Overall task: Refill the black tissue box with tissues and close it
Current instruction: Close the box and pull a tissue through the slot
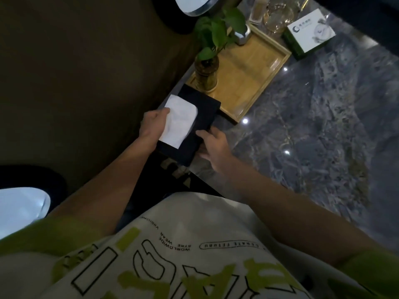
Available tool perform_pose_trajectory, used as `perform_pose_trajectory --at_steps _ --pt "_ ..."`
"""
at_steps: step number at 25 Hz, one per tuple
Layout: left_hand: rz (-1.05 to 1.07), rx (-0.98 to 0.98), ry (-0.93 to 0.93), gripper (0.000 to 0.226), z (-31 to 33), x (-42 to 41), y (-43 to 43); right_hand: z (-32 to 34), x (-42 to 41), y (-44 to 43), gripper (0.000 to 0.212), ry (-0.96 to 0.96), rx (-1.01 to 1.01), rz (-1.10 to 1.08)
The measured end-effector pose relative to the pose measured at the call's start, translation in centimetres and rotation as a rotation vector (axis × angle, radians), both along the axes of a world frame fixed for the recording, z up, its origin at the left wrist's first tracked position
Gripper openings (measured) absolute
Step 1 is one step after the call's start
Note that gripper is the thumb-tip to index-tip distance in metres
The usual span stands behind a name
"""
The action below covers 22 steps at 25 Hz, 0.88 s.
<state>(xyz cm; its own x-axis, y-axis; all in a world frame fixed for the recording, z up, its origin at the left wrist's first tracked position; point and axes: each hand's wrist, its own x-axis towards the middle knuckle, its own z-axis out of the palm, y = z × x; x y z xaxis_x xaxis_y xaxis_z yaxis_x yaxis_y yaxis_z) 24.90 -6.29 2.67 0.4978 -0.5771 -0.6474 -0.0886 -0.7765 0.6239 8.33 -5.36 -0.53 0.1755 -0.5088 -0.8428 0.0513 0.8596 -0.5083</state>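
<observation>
While it lies at the edge of the grey marble counter [323, 126], the flat, rectangular black tissue box [204, 116] has a soft white stack of folded tissues [179, 123] resting on its top face. The person's left hand [152, 124] grips the stack's left edge, thumb over it. The right hand [212, 145] clasps the box's near right edge, thumb on top, fingers beneath. This looks like the loading step: tissues at the box, not visibly inside. Next, the stack needs seating squarely in the opening, which I cannot make out, before closing. Just behind sits a light wooden rectangular tray [254, 83] carrying a leafy green plant in a glass vase [205, 76].
</observation>
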Motion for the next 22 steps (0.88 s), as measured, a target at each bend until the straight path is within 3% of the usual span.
perform_pose_trajectory --at_steps 2,7,10,13,17,22 --pt "-0.003 0.015 0.009 0.021 -0.1 0.6 -0.7 -0.5 0.6 -0.3 0.054 -0.007 0.015 -0.008" --pt "-0.043 0.020 -0.049 0.026 -0.8 1.5 -1.3 -0.5 2.2 -1.2 0.082 0.012 0.042 -0.014" --pt "-0.051 0.013 -0.058 0.026 -1.4 2.0 -1.3 -0.8 2.2 -1.4 0.067 0.009 0.045 -0.025" --pt "-0.077 -0.011 -0.079 0.028 -1.3 2.5 -1.5 -0.6 2.9 -1.9 0.067 -0.019 0.064 -0.030" --pt "-0.083 -0.037 -0.128 0.029 -1.4 3.1 -1.4 -0.3 3.5 -2.5 0.040 -0.031 0.068 0.001" --pt "-0.055 -0.062 -0.143 0.030 -1.6 3.3 -1.6 -0.2 3.1 -2.6 0.048 -0.052 0.099 -0.013"
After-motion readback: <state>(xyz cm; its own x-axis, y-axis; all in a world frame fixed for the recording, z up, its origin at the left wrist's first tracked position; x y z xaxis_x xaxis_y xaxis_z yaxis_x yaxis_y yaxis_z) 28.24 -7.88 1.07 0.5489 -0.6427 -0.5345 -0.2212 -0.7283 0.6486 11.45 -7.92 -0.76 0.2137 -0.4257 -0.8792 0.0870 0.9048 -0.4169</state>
